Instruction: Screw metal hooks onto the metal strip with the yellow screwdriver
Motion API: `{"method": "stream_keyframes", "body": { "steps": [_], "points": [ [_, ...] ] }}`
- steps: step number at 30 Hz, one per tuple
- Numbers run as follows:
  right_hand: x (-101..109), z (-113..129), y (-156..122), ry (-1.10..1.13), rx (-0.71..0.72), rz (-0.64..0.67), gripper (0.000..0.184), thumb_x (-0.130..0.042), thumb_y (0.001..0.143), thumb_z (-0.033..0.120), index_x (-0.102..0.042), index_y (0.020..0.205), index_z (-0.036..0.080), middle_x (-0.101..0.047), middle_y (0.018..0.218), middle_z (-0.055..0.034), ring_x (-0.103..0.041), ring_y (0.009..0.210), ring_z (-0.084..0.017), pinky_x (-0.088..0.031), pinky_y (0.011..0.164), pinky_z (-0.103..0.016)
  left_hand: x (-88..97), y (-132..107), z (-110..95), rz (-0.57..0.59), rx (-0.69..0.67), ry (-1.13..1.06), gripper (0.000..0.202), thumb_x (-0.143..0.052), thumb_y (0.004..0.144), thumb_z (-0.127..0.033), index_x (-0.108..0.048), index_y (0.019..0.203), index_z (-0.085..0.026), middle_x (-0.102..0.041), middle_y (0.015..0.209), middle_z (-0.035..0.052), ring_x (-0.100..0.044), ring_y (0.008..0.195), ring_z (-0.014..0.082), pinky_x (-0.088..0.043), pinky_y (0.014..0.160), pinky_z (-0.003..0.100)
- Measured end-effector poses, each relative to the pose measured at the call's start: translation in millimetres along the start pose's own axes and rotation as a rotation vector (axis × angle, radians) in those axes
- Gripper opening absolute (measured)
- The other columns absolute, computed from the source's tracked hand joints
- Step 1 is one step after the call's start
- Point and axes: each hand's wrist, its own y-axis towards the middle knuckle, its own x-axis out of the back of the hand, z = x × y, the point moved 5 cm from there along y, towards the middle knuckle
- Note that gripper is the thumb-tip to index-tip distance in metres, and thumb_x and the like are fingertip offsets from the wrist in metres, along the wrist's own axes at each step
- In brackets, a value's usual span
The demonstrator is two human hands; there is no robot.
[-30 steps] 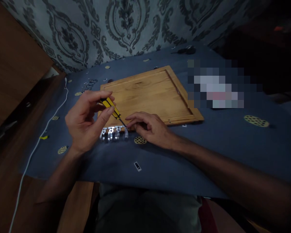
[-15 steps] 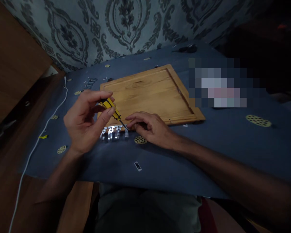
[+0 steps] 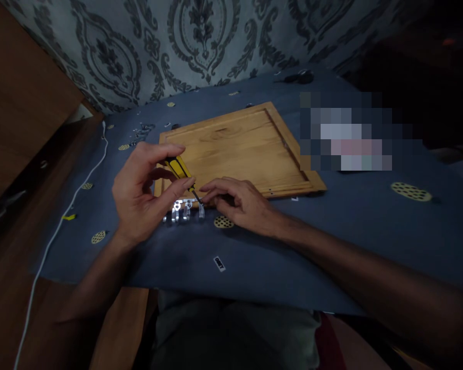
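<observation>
My left hand [image 3: 141,195] pinches a small yellow and black screwdriver [image 3: 180,172] between thumb and fingers. Its tip points down to the right end of a shiny metal hook rack [image 3: 185,210] lying at the near edge of a wooden board [image 3: 235,149]. My right hand [image 3: 241,203] rests on the blue cloth with its fingertips curled at the rack's right end, just where the screwdriver tip meets it. What the fingertips hold there is too small to make out.
A blue cloth [image 3: 332,226] with yellow dotted patches covers the table. Small metal parts [image 3: 141,131] lie at the back left. A white cable [image 3: 61,216] runs down the left side. A dark tool [image 3: 297,78] lies by the patterned wall.
My left hand has shifted a little to the right and closer to the rack, with the screwdriver standing steeper. My right hand has stayed in place.
</observation>
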Motion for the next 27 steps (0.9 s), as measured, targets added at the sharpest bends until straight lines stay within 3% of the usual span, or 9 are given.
{"method": "stream_keyframes", "body": {
  "steps": [10, 13, 27],
  "points": [
    [0.5, 1.2, -0.5, -0.001, -0.021, 0.002, 0.037, -0.053, 0.083, 0.002, -0.07, 0.112, 0.018, -0.081, 0.096, -0.005, -0.078, 0.089, -0.018, -0.059, 0.079, -0.031, 1.0, 2.2, -7.5, -0.029, -0.056, 0.081, 0.038, -0.082, 0.086, -0.023, -0.073, 0.12, -0.038, -0.069, 0.099, 0.0, -0.068, 0.076, 0.0134, -0.065, 0.062, 0.027],
    [0.6, 1.6, -0.8, -0.008, -0.021, -0.004, 0.036, -0.054, 0.083, 0.002, -0.07, 0.111, 0.018, -0.081, 0.096, -0.0049, -0.078, 0.089, -0.018, -0.059, 0.079, -0.031, 1.5, 1.9, -8.4, -0.018, -0.043, 0.095, 0.039, -0.08, 0.088, -0.017, -0.073, 0.121, -0.037, -0.07, 0.101, -0.0014, -0.068, 0.079, 0.0126, -0.064, 0.064, 0.026],
    [0.5, 1.4, -0.5, 0.015, -0.034, -0.002, 0.038, -0.053, 0.082, 0.003, -0.07, 0.112, 0.017, -0.08, 0.097, -0.0057, -0.078, 0.087, -0.018, -0.06, 0.079, -0.032, 2.7, 0.8, -6.7, 0.019, -0.018, 0.086, 0.035, -0.074, 0.093, -0.021, -0.071, 0.124, -0.037, -0.072, 0.107, -0.0011, -0.071, 0.091, 0.0161, -0.067, 0.071, 0.03]
  ]
}}
